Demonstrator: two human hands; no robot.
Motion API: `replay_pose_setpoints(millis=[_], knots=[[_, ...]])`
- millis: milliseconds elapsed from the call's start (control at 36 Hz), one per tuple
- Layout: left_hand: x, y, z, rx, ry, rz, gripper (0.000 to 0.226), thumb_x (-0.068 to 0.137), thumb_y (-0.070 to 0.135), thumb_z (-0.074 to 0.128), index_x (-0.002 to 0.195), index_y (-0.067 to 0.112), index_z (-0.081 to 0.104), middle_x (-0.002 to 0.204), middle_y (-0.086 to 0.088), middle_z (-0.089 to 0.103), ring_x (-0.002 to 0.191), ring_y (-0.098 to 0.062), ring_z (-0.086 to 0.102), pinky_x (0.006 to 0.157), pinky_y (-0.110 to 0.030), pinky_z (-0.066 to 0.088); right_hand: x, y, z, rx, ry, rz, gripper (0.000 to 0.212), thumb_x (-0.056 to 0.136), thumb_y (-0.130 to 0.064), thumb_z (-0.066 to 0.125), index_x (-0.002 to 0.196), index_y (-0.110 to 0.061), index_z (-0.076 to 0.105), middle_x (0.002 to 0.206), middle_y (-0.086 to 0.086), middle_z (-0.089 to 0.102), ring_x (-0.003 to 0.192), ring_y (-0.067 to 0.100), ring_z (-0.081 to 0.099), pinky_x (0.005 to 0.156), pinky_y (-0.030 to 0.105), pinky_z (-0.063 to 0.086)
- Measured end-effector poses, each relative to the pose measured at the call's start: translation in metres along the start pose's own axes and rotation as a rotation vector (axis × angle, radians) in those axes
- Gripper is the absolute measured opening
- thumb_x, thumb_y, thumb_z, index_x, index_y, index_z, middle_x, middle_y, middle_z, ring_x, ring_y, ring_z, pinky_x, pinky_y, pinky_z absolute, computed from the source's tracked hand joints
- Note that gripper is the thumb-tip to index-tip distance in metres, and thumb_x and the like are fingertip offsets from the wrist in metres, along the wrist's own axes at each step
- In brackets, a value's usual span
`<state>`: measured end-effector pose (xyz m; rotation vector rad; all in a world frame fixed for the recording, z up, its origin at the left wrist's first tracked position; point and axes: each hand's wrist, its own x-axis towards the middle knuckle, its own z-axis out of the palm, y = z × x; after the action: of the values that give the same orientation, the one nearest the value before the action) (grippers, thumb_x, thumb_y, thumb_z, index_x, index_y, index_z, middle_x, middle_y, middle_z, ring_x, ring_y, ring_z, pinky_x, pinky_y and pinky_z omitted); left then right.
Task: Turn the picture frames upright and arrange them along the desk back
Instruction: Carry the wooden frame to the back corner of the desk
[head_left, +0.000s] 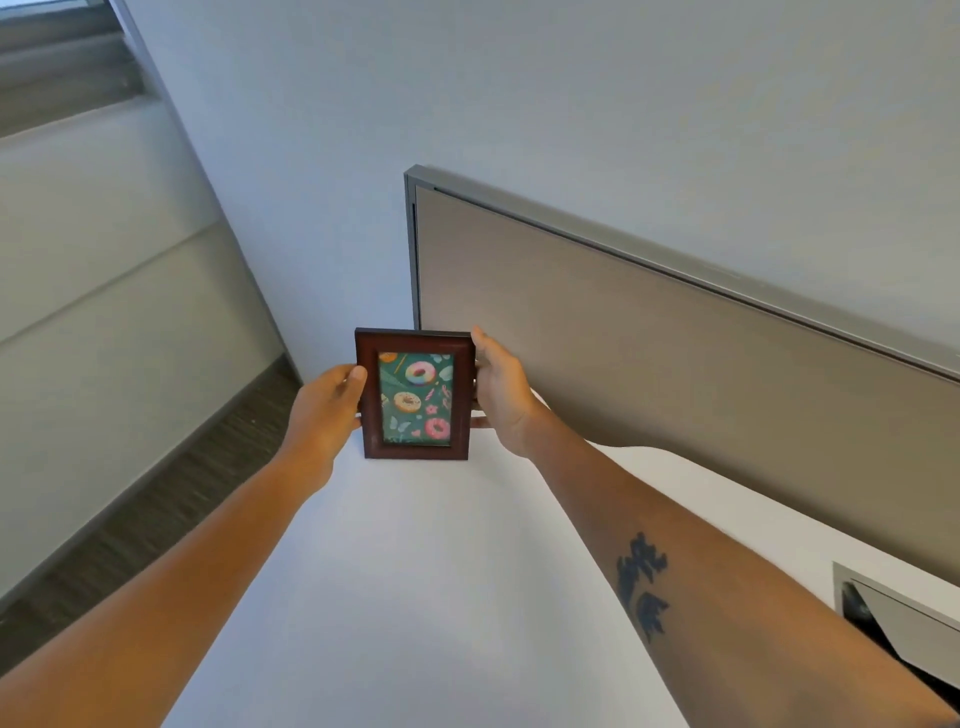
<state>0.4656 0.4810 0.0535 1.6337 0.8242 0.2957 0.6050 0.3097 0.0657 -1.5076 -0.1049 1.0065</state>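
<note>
A dark red wooden picture frame (415, 395) with a green doughnut print stands upright on its short edge at the far left corner of the white desk (415, 597). My left hand (324, 410) grips its left side, thumb on the front edge. My right hand (501, 387) holds its right side, fingers behind the frame. The frame's back and stand are hidden. No other frames are in view.
A tan partition panel (675, 374) with a grey metal rim runs along the desk back to the right. A grey cable cut-out (893, 623) sits in the desk at the lower right. The desk's left edge drops to dark carpet (156, 499) beside a glass wall.
</note>
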Motion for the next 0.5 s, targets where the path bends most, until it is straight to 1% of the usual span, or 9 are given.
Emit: replay_pose_setpoints(millis=[56,139,194,278,333,389,417,472,500], knots=[[0.005,0.002,-0.001,0.005,0.000,0.001,0.043,0.107,0.044,0.050,0.129,0.011,0.065,0.122,-0.011,0.073,0.114,-0.029,0.070,0.103,-0.051,0.057,0.004,-0.001,0.001,-0.008,0.013,-0.013,0.068,0.096,-0.082,0.037,0.117,-0.028,0.073,0.116,0.002,0.079,0.111,0.022,0.073,0.110,0.052,0.049],[0.010,0.005,-0.001,0.005,-0.006,0.001,0.044,0.108,0.043,0.049,0.131,0.008,0.064,0.122,-0.012,0.073,0.115,-0.029,0.069,0.103,-0.050,0.056,0.008,-0.003,0.003,-0.020,0.033,-0.019,0.072,0.089,-0.084,0.038,0.120,-0.028,0.073,0.118,0.003,0.079,0.113,0.022,0.073,0.105,0.050,0.051],[0.011,0.005,-0.001,0.001,-0.010,0.000,0.043,0.108,0.042,0.050,0.130,0.009,0.065,0.122,-0.011,0.073,0.115,-0.029,0.069,0.103,-0.049,0.056,0.009,-0.003,0.004,-0.030,0.049,-0.011,0.076,0.091,-0.085,0.038,0.125,-0.027,0.072,0.124,0.004,0.079,0.117,0.023,0.073,0.106,0.051,0.051],[0.012,0.005,-0.002,0.009,-0.015,-0.011,0.042,0.108,0.042,0.050,0.130,0.011,0.065,0.122,-0.009,0.072,0.116,-0.028,0.069,0.105,-0.052,0.055,0.008,-0.003,0.004,-0.063,0.059,0.009,0.079,0.092,-0.090,0.036,0.125,-0.029,0.074,0.130,0.003,0.080,0.121,0.023,0.073,0.101,0.048,0.052],[0.011,0.002,-0.004,0.022,-0.012,-0.014,0.042,0.107,0.044,0.050,0.132,0.013,0.063,0.125,-0.006,0.071,0.120,-0.026,0.066,0.108,-0.052,0.054,0.006,-0.002,0.005,-0.103,0.075,0.018,0.085,0.090,-0.094,0.032,0.131,-0.031,0.072,0.134,0.002,0.077,0.126,0.024,0.069,0.111,0.053,0.045],[0.006,-0.001,-0.005,0.068,-0.002,-0.003,0.046,0.106,0.048,0.049,0.137,0.017,0.061,0.132,-0.004,0.067,0.127,-0.025,0.061,0.109,-0.049,0.052,-0.002,0.001,0.005,-0.147,0.097,0.026,0.088,0.090,-0.096,0.029,0.136,-0.033,0.070,0.136,0.003,0.074,0.124,0.022,0.067,0.117,0.058,0.035],[0.002,-0.003,-0.005,0.094,0.003,0.007,0.045,0.106,0.050,0.047,0.137,0.020,0.060,0.134,-0.002,0.066,0.129,-0.024,0.059,0.106,-0.044,0.051,-0.007,0.002,0.004,-0.163,0.106,0.027,0.085,0.090,-0.096,0.028,0.134,-0.037,0.069,0.134,0.003,0.074,0.121,0.020,0.067,0.117,0.058,0.033],[-0.008,-0.010,-0.006,0.135,0.009,0.012,0.043,0.107,0.052,0.045,0.138,0.024,0.057,0.136,0.001,0.063,0.133,-0.023,0.056,0.100,-0.037,0.046,-0.019,0.008,0.001,-0.184,0.134,0.030,0.070,0.092,-0.094,0.030,0.124,-0.044,0.068,0.128,0.002,0.075,0.118,0.019,0.068,0.117,0.057,0.034],[-0.015,-0.015,-0.006,0.142,0.011,0.008,0.049,0.106,0.053,0.045,0.144,0.023,0.053,0.144,-0.001,0.060,0.137,-0.024,0.054,0.102,-0.037,0.045,-0.025,0.013,-0.002,-0.208,0.153,0.026,0.068,0.095,-0.091,0.031,0.129,-0.044,0.067,0.132,0.003,0.073,0.122,0.020,0.067,0.119,0.056,0.034]])
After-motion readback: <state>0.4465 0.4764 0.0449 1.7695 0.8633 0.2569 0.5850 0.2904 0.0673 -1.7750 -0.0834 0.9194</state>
